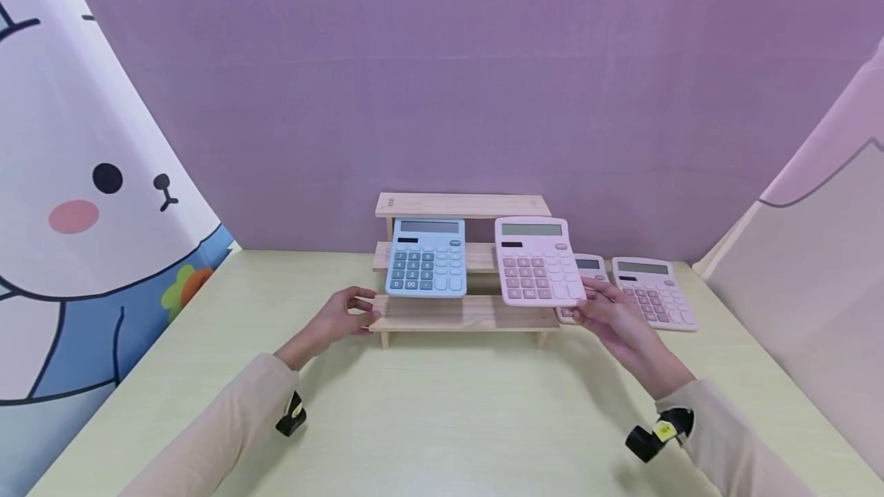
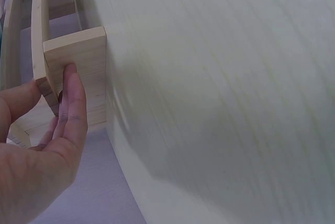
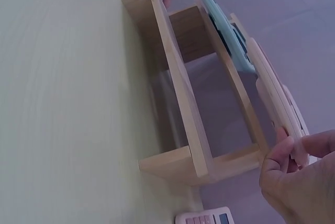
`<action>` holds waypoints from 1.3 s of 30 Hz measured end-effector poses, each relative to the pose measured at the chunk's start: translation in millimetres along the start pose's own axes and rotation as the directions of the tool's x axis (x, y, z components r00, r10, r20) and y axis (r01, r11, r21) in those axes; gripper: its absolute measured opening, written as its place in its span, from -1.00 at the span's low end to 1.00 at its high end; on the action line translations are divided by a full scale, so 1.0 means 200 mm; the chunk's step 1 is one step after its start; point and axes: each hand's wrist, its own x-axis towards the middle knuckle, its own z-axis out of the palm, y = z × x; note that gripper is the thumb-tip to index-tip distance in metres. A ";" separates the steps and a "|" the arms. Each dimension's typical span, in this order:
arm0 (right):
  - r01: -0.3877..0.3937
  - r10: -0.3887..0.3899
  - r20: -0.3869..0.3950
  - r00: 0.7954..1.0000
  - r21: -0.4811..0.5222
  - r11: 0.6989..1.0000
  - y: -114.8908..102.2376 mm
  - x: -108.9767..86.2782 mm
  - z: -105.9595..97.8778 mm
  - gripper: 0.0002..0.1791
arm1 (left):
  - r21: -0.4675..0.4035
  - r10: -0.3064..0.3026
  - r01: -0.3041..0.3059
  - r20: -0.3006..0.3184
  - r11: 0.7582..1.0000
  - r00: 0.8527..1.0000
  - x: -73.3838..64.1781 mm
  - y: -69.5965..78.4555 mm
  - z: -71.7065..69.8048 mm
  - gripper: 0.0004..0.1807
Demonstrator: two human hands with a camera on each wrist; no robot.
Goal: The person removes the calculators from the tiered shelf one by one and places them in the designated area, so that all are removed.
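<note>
Hanging (image 1: 103, 144), far left, printed with a large white cartoon figure in blue with pink cheek. Left sleeve (image 1: 214, 424), beige; at its cuff, a small black device (image 1: 291, 414). Left hand (image 1: 341, 313), pinching the left end of the lowest board of the shelf, thumb on one face and fingers on the other. Shelf (image 1: 463, 315), pale wood, three stepped tiers, standing on the light yellow-green tabletop (image 1: 442, 420) before a purple backdrop (image 1: 442, 83). Blue calculator (image 1: 427, 259), left half of the shelf at the middle tier, keys facing the wearer, display at top; exact contact with the boards cannot be told. Held pink calculator (image 1: 539, 261), right half, level with the blue one, display at top; whether it touches the middle board cannot be told. Partly hidden pink calculator (image 1: 590, 265), on the tabletop behind the held one, just beside the shelf's right end. Right hand (image 1: 625, 332), pinching the held calculator's lower right corner between thumb and fingers. Outer pink calculator (image 1: 654, 294), lying face up on the tabletop beyond that hand. Right sleeve (image 1: 732, 436), beige, bearing a black device with a yellow label (image 1: 665, 430). Pale side panel (image 1: 815, 290), far right, pink toward the top.
</note>
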 end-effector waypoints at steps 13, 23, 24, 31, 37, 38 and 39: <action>0.028 -0.031 0.057 0.998 0.055 0.998 -0.03 -0.06 -0.12 -0.60 | 0.001 0.007 -0.007 0.002 1.000 1.000 0.00 0.00 -0.01 -0.49; 0.076 -0.091 0.121 0.988 0.126 0.989 -0.04 -0.11 -0.21 -0.57 | 0.009 0.012 -0.012 0.001 1.000 1.000 0.00 0.00 -0.01 -0.49; 0.078 -0.096 0.129 0.987 0.135 0.988 -0.05 -0.12 -0.21 -0.57 | 0.010 0.009 -0.009 0.000 1.000 1.000 0.00 0.00 -0.01 -0.49; 0.086 -0.111 0.153 0.982 0.164 0.983 -0.06 -0.15 -0.27 -0.53 | 0.014 0.006 -0.006 0.000 1.000 1.000 0.00 0.01 0.00 -0.49; 0.086 -0.110 0.145 0.983 0.164 0.983 -0.07 -0.19 -0.32 -0.55 | 0.020 0.003 -0.003 -0.001 1.000 1.000 -0.01 0.01 0.00 -0.49; 0.085 -0.110 0.143 0.984 0.170 0.982 -0.07 -0.19 -0.33 -0.54 | 0.024 0.001 -0.001 -0.002 1.000 1.000 -0.01 0.01 0.00 -0.49; 0.083 -0.110 0.146 0.983 0.178 0.980 -0.07 -0.20 -0.34 -0.54 | 0.028 0.000 0.000 -0.003 1.000 1.000 -0.01 0.01 0.00 -0.49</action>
